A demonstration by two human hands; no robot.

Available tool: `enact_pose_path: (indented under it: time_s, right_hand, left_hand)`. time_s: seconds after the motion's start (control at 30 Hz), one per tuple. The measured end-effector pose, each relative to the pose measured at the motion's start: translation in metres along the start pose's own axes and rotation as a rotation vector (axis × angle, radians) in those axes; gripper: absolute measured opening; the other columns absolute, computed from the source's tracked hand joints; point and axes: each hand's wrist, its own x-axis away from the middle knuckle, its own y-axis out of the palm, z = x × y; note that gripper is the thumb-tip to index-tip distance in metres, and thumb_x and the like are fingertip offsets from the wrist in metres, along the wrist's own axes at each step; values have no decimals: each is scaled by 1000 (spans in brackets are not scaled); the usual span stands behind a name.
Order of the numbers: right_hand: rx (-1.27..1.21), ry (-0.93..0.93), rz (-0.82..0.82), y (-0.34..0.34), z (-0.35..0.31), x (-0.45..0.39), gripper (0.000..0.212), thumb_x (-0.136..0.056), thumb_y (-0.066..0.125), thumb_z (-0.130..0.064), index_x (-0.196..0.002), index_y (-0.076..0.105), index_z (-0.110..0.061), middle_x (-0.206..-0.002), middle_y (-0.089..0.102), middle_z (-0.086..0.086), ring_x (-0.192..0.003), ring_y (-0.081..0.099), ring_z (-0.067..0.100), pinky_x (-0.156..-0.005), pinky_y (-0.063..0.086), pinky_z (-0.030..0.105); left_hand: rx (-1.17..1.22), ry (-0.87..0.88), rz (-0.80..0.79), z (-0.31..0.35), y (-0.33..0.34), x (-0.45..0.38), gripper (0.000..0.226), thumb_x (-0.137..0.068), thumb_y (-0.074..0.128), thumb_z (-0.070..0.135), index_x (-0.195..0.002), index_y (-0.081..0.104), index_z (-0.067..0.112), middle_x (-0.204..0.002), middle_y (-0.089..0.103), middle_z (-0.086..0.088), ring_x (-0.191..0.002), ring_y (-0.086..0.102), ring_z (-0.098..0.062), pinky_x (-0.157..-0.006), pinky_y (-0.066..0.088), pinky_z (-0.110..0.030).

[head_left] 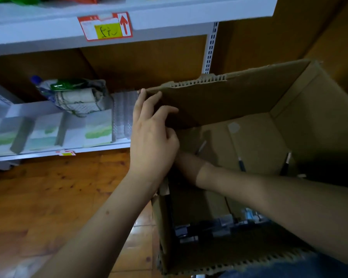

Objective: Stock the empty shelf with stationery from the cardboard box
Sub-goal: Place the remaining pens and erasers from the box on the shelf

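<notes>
At nine o'clock the lower shelf (72,146) already carries stock: three white-and-green packs (97,128) stand in a row along its front, with a clear ribbed pack (123,115) just to their right. Behind them lies a plastic bottle (48,86) with a checked cloth (79,103) bundled against it. Above, at eleven o'clock, a red-and-yellow price tag (106,27) hangs on the upper shelf edge.

At the centre the left hand (151,141) rests against the near corner of the cardboard box (249,97), fingers straight and relaxed, its grip wide and holding nothing. The right arm reaches from four o'clock into the box; the right hand is hidden behind the left one, so I cannot tell its grip.

Inside the box, at three o'clock, a few loose pens (241,163) lie on the bottom, and more dark stationery (209,229) sits at five o'clock. The shelf looks partly filled; the box is nearly empty, with only these last items left to move.
</notes>
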Motion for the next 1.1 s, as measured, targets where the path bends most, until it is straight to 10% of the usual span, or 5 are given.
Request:
enact_pose_path:
  time_s: [0.23, 0.4, 0.57, 0.77, 1.1]
  right_hand:
    - [-213, 174, 131, -36, 46, 25, 22, -95, 58, -21, -117, 61, -22, -110, 63, -1, -100, 63, 16, -86, 52, 33]
    - [-958, 723, 243, -69, 89, 67, 12, -101, 50, -23, -104, 59, -15, -88, 60, 5, -69, 55, 14, -51, 44, 23]
    - [-1464, 944, 246, -69, 98, 87, 22, -100, 32, -10, -94, 52, -7, -77, 54, 11, -46, 43, 11, -36, 37, 17]
    - [-1226, 826, 165, -90, 100, 102, 26, -100, 41, -24, -79, 49, -12, -64, 40, -1, -42, 29, 5, -29, 19, 12]
    - [-339, 817, 145, -86, 144, 142, 17, -100, 47, -11, -105, 63, -5, -90, 61, 6, -76, 58, 17, -53, 44, 20]
  left_hand:
    - [-352, 270, -55, 7, -15, -1, 31, -88, 46, 16, -113, 64, 13, -135, 51, -14, -137, 35, -34, -117, 25, -47]
    - [-463, -21, -835, 58, 23, -33, 24, -99, 51, 33, -113, 59, 15, -96, 57, -1, -84, 59, -16, -71, 52, -29]
    - [-585, -156, -1266, 63, 96, -29, 42, -100, 55, 31, -136, 52, 10, -130, 58, -8, -117, 59, -25, -100, 49, -36]
    - [-456, 252, -1136, 66, 118, -22, 35, -100, 52, 20, -133, 47, 10, -131, 56, -12, -114, 58, -29, -85, 43, -32]
    - [-429, 1112, -1224, 88, 130, -4, 35, -93, 56, 31, -125, 55, 17, -134, 50, -4, -117, 52, -23, -91, 47, -40]
